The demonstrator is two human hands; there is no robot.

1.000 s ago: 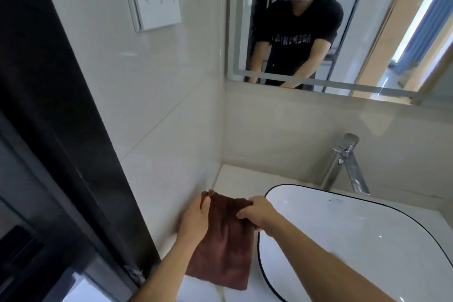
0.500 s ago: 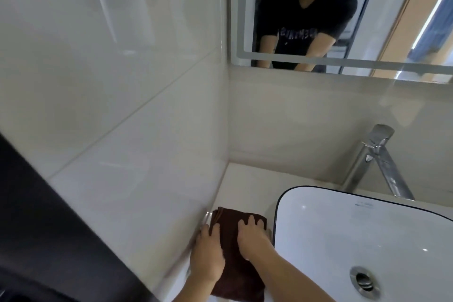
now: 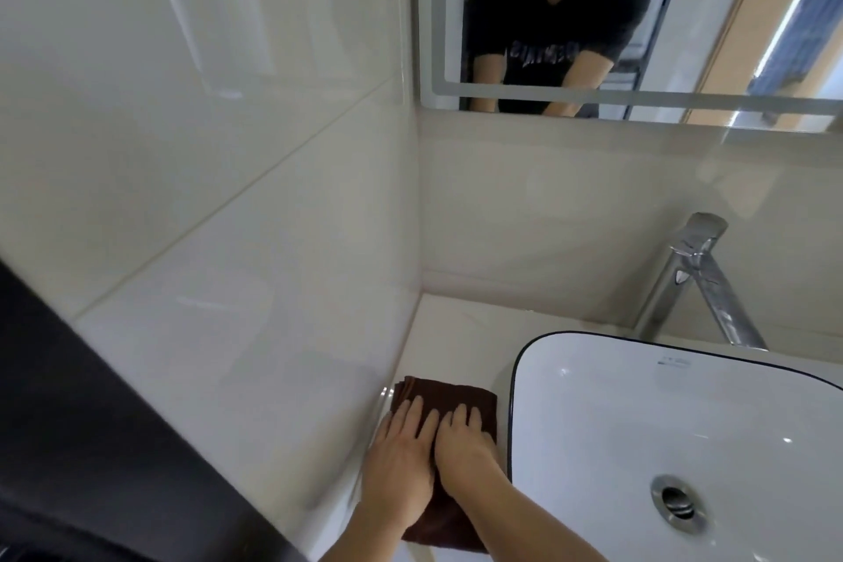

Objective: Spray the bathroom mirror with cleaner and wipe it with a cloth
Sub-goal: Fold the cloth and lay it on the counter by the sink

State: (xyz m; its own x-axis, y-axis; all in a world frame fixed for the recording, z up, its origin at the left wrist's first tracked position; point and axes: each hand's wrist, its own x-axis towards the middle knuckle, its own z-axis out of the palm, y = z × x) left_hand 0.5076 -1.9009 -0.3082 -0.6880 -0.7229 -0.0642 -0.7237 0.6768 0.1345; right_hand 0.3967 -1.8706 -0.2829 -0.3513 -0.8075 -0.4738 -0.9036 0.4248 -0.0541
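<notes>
A dark brown cloth (image 3: 449, 395) lies folded on the counter, between the tiled left wall and the basin. My left hand (image 3: 401, 454) rests flat on its left half with the fingers spread. Beside it, my right hand (image 3: 463, 447) lies flat on the right half, palm down. Neither hand grips the cloth. The mirror (image 3: 711, 14) hangs on the back wall above, showing a person in a black T-shirt. No spray bottle is in sight.
A white basin (image 3: 517, 383) with a thin black rim fills the lower right, its drain (image 3: 677, 501) near the bottom. A chrome tap (image 3: 693, 283) stands behind it. A dark door frame (image 3: 91, 424) runs along the lower left. The pale counter (image 3: 460, 333) reaches the back wall.
My hands went from pinching the cloth's top edge to lying flat on it on the counter. The view has swung right and down, bringing the basin drain into sight.
</notes>
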